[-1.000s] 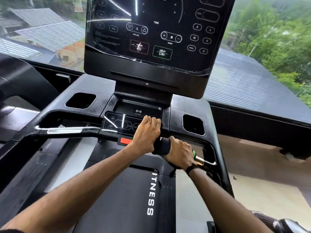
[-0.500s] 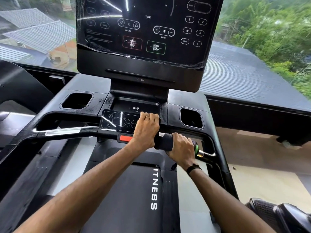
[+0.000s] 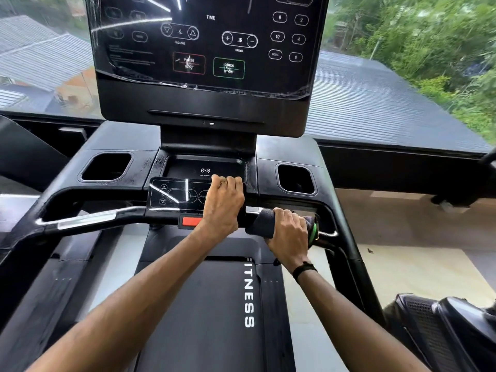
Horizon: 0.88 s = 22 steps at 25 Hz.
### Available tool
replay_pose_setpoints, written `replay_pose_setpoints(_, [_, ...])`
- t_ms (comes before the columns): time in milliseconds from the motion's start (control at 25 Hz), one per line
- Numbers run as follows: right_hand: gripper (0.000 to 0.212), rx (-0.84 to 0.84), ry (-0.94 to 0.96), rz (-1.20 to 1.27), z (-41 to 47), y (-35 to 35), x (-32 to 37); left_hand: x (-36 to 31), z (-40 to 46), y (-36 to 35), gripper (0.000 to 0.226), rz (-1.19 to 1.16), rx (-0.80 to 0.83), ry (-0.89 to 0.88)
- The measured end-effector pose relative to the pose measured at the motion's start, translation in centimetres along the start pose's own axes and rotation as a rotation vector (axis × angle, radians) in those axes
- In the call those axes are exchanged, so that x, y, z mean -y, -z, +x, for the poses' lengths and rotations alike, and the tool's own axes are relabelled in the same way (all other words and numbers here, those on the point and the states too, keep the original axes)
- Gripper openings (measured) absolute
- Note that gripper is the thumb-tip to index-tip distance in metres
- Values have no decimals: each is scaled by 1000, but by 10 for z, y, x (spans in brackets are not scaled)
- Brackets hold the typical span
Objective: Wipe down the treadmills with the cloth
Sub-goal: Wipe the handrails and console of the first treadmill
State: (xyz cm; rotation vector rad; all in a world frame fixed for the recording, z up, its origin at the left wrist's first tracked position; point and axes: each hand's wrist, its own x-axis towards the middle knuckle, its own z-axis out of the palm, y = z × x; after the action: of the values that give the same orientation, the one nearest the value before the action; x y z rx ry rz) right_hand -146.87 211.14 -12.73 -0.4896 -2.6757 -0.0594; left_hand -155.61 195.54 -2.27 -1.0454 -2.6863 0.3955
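Note:
I stand on a black treadmill point(image 3: 128, 140) facing its big console screen point(image 3: 206, 49). My left hand point(image 3: 222, 205) grips the right end of the small glossy control panel point(image 3: 171, 196) on the front bar, fingers curled over its top edge. My right hand point(image 3: 288, 229) grips a dark cloth point(image 3: 261, 222), wrapped around the right part of the front handlebar point(image 3: 88, 220). A green edge of the cloth shows at the hand's right side. The bar under the cloth is hidden.
Two cup-holder wells point(image 3: 106, 167) point(image 3: 295, 178) flank a charging tray point(image 3: 204, 167). A red stop button point(image 3: 191, 220) sits under the panel. The belt point(image 3: 209, 312) marked FITNESS runs below my arms. Another machine point(image 3: 445, 331) stands at the lower right. Windows show roofs and trees.
My right hand with the cloth has slid a little to the right along the handlebar. The left hand keeps its hold on the panel. The camera has shifted slightly.

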Motion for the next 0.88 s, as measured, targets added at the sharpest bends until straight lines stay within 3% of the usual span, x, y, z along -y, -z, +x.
replay_pose_setpoints(120, [48, 131, 2, -13, 12, 9, -9, 2, 0, 1, 69, 16, 16, -14])
replay_pose_setpoints(280, [57, 709, 74, 232, 53, 44, -31, 2, -1, 3, 69, 22, 16, -25])
replay_pose_setpoints(320, [57, 778, 60, 250, 57, 50, -32, 2, -1, 4, 68, 36, 19, -29])
replay_pose_setpoints(400, [57, 675, 18, 232, 47, 47, -32, 1, 0, 5, 65, 76, 7, -35])
replay_pose_setpoints(560, [59, 81, -23, 123, -12, 9, -28, 1, 0, 4, 58, 77, -18, -74])
replay_pose_setpoints(680, [63, 12, -44, 95, -21, 6, -56, 2, 1, 2, 60, 90, -54, -99])
replay_pose_setpoints(760, [57, 257, -43, 117, -5, 20, -79, 3, 0, 3, 61, 89, -52, -95])
replay_pose_setpoints(880, [64, 812, -25, 216, 36, 43, -96, 2, 2, 1, 59, 110, -47, -92])
